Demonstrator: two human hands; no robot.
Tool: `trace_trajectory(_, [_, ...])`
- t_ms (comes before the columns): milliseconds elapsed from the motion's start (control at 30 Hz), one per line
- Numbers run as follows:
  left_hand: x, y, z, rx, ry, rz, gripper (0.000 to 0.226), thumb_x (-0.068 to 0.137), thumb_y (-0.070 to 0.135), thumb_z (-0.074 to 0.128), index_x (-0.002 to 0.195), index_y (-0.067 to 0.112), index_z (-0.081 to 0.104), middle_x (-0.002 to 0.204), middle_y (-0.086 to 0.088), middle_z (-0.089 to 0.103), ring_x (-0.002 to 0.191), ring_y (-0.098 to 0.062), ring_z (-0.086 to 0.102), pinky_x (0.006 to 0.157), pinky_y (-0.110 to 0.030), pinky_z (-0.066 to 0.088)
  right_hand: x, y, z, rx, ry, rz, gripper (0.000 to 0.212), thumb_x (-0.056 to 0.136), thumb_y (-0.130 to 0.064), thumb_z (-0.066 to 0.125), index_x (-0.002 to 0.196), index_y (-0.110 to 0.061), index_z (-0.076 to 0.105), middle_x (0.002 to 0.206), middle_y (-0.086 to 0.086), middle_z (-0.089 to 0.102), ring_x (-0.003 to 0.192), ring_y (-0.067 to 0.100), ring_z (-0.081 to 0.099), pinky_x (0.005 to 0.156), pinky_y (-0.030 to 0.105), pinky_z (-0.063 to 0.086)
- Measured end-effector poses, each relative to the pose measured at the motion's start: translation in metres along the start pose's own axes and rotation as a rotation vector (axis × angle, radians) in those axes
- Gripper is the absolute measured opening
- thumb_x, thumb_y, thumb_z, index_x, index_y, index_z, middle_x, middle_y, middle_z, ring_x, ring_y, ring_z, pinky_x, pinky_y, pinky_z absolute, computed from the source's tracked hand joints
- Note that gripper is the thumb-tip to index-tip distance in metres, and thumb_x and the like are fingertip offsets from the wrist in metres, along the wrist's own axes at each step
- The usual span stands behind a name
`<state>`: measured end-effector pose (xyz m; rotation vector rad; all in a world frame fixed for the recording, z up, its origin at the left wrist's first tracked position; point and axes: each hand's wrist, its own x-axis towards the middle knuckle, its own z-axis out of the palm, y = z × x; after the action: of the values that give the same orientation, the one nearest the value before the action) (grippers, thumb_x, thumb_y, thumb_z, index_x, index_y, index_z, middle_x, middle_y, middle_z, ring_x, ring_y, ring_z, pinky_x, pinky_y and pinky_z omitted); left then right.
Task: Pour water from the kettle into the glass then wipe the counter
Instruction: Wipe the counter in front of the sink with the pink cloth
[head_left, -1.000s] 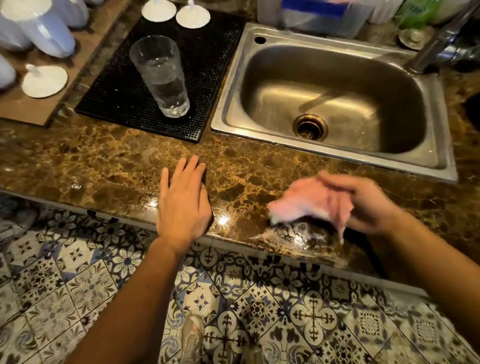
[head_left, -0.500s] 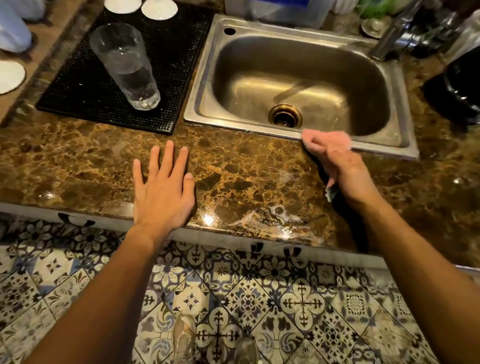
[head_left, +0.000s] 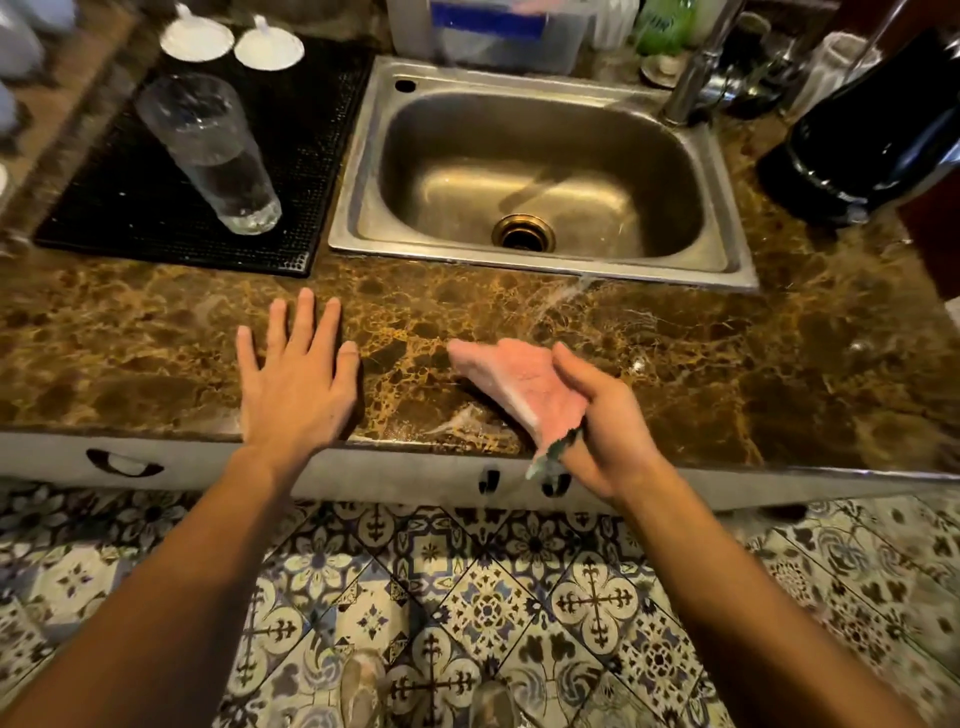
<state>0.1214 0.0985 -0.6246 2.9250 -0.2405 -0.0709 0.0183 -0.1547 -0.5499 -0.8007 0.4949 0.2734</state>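
A pink cloth (head_left: 514, 382) is gripped by my right hand (head_left: 605, 423) near the front edge of the brown marble counter (head_left: 727, 364), over a wet smear. My left hand (head_left: 296, 387) rests flat on the counter with fingers spread, left of the cloth. A tall clear glass (head_left: 210, 153), about a third full of water, stands on a black ribbed mat (head_left: 322, 156) at the back left. A black kettle (head_left: 878, 135) sits at the far right beside the sink.
A steel sink (head_left: 540, 171) with a brass drain lies behind the cloth, its tap (head_left: 693, 78) at the back right. Two white lids (head_left: 234, 44) lie behind the mat. A clear plastic tub (head_left: 488, 34) and bottles line the back. Patterned floor tiles lie below the counter.
My right hand has swept the pink cloth from the sink's front rim back toward the counter's front edge and to the left. My left hand has stayed flat on the counter.
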Motion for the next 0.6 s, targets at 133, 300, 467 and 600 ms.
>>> trace_trajectory(133, [-0.002,0.000,-0.012,-0.250,-0.005,0.051,0.058,0.102,0.052,0.023,0.153,0.029,0.041,0.167,0.003,0.024,0.156,-0.020,0.010,0.124,-0.049,-0.005,-0.022,-0.012,-0.005,0.308,0.023,-0.021,0.053,0.106,-0.032,0.040,0.142,0.004,0.052,0.143,0.025,0.059,0.137,0.041,0.053,0.117,0.054,0.037])
trace_trajectory(300, [-0.034,0.056,-0.065,-1.318,-0.371,-0.097,0.055,0.093,0.062,0.046,0.118,0.020,0.072,0.117,-0.002,0.075,0.114,-0.019,0.069,0.103,-0.036,0.047,-0.048,-0.019,0.015,0.329,-0.100,0.052,0.060,0.101,-0.034,0.048,0.147,0.005,0.050,0.149,0.027,0.053,0.135,0.042,0.055,0.115,0.060,0.037])
trace_trajectory(467, [-0.062,0.095,-0.119,-1.815,-0.893,-0.322,0.065,0.092,0.056,0.053,0.129,0.003,0.064,0.115,-0.019,0.071,0.099,-0.031,0.073,0.080,-0.043,0.061,-0.071,-0.031,0.054,0.223,0.005,0.090,0.054,0.103,-0.031,0.046,0.140,0.007,0.056,0.140,0.029,0.058,0.129,0.040,0.058,0.112,0.057,0.041])
trace_trajectory(600, [-0.071,0.100,-0.140,-1.658,-0.904,-0.290,0.054,0.094,0.050,0.056,0.128,0.010,0.067,0.125,-0.015,0.071,0.117,-0.029,0.068,0.104,-0.046,0.051,-0.079,-0.036,0.091,-0.062,0.287,-0.034,0.049,0.105,-0.037,0.050,0.130,0.004,0.062,0.103,0.020,0.077,0.098,0.030,0.074,0.090,0.044,0.057])
